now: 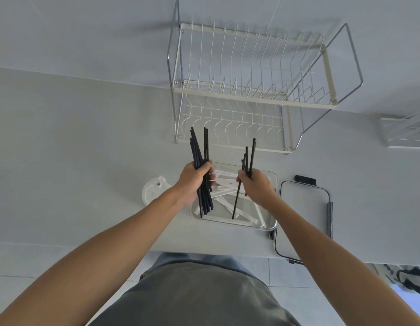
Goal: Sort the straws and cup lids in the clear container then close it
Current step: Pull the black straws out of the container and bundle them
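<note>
Gripping black straws, left hand (192, 178) clutches a big bundle (199, 149) (uncountable). Right hand (257, 184) pinches about four straws (250, 158). No writing readable.

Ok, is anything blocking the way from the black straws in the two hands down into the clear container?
Nothing visible does. The left hand and right hand hold their black straws directly over the open clear container, some tips already dipping inside. Its black-clipped lid lies off to the right; white paper-wrapped straws only cover the bottom.
</note>
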